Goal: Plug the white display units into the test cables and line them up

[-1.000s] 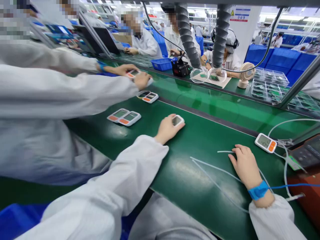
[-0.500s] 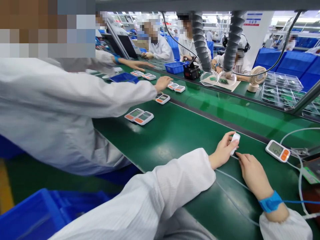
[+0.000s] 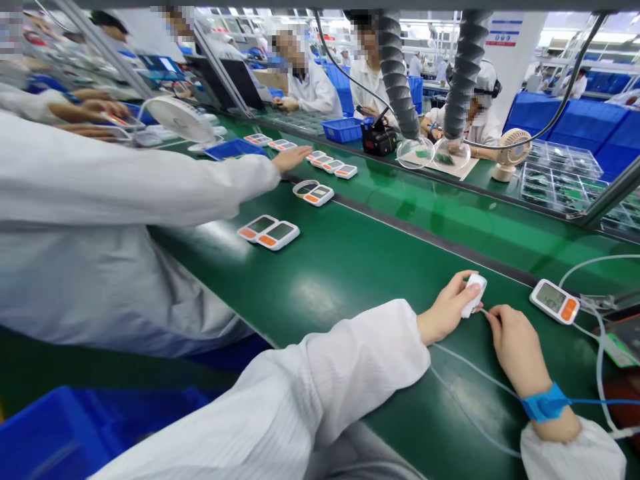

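My left hand (image 3: 445, 311) grips a small white device (image 3: 473, 295), held on edge just above the green conveyor belt (image 3: 350, 267). My right hand (image 3: 515, 347) pinches the end of a thin clear tube (image 3: 465, 363) right at the device's lower side. The tube trails back across the belt toward me. A blue wrist strap (image 3: 545, 403) with a blue cord circles my right wrist. A second white device with an orange button (image 3: 555, 301) lies flat to the right, tubes running from it.
A co-worker's sleeve and open hand (image 3: 293, 159) reach across the belt on my left, near rows of white-and-orange devices (image 3: 269, 232). Two grey extraction hoses (image 3: 400, 80), a small fan (image 3: 510, 150), clear trays (image 3: 560, 173), a blue bin (image 3: 45, 433) and seated workers surround the line.
My left hand carried the white device from the middle of the belt rightwards to my right hand, turning it on edge. My right hand picked up the tube end and brought it against the device.
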Available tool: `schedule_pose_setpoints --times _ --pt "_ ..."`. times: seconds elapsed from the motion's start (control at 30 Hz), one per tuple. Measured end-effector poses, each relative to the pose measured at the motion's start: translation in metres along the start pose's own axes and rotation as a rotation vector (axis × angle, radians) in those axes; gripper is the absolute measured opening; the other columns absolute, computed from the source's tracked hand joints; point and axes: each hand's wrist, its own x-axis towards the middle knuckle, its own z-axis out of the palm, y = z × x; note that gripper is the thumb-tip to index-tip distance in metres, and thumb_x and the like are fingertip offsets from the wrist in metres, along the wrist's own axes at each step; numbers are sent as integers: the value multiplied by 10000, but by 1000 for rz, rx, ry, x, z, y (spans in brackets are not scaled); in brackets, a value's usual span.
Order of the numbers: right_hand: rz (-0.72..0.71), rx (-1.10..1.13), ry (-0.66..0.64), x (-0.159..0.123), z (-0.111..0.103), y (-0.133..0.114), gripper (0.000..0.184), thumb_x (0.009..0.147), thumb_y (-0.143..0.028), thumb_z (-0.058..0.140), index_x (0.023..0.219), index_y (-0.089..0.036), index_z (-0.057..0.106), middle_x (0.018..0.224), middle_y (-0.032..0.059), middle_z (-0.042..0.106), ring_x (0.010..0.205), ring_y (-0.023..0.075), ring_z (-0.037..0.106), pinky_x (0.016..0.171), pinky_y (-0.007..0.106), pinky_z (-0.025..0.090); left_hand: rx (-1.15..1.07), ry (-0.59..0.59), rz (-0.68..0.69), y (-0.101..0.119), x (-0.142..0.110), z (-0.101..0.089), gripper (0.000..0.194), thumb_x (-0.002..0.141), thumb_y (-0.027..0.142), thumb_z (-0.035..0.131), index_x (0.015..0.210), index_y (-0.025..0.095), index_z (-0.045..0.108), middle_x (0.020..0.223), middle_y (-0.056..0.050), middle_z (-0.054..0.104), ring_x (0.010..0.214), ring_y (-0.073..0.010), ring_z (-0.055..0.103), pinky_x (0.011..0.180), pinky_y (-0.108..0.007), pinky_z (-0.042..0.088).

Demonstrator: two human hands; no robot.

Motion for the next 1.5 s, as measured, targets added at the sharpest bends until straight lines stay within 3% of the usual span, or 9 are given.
schedule_pose_setpoints --times 0.13,0.2,0.37,0.5,0.6,0.73,0.9,1.03,1.5 --pt "79 141 99 1 -7 -3 379 1117 -318 290 1256 -132 589 914 51 635 715 173 621 673 304 475 -48 64 12 1 3 -1 652 778 572 762 1266 219 513 1055 -40 599 724 -123 645 722 -299 530" --pt "39 199 121 4 -12 -6 405 1075 -232 299 1360 -149 574 1022 62 626 785 151 633 738 284 506 -48 45 1 1 3 -1 656 798 568 744 1309 233 502 1081 -46 594 727 -118 646 723 -299 536" --pt "-14 151 279 9 -24 -15 357 1084 -243 362 1186 -157 693 1060 92 589 927 182 613 824 297 508 -37 -39 -18 1 1 -1 653 806 566 739 1322 238 510 1117 -54 585 756 -121 650 756 -312 548" --pt "23 189 361 10 -28 -19 311 1107 -385 504 1059 -145 696 983 75 609 780 157 599 717 267 496 -31 -66 -37 1 0 -1 645 797 608 725 1283 231 534 1074 -44 601 728 -122 641 732 -308 537" --pt "9 234 325 10 -26 -21 359 1119 -430 504 974 -151 678 940 61 647 799 170 622 730 276 495 -14 -128 -60 1 0 -1 672 794 637 721 1287 212 552 1035 -46 608 737 -133 642 733 -311 526" --pt "-41 190 219 10 -24 -20 390 1144 -413 429 1034 -162 706 981 57 681 862 192 649 766 308 482 -19 -192 -65 -1 0 -1 690 794 642 726 1288 188 561 967 -46 628 719 -129 621 719 -300 505" --pt "1 294 302 10 -29 -26 314 1105 -400 537 987 -170 716 959 42 687 840 186 658 763 291 505 -40 -181 -84 0 -1 -1 700 776 650 739 1286 201 571 988 -53 638 741 -146 630 735 -318 513" --pt "2 384 216 9 -30 -29 334 1107 -425 534 978 -174 713 945 37 685 839 180 662 758 285 513 -27 -185 -76 5 -2 2 710 753 641 766 1256 172 591 960 -49 627 730 -129 591 691 -280 477" --pt "-38 372 171 10 -28 -26 290 1112 -352 507 939 -163 644 895 34 638 822 170 602 767 299 454 92 -229 -43 8 -6 5 735 786 682 707 1311 183 581 920 -22 593 688 -109 534 659 -266 432"
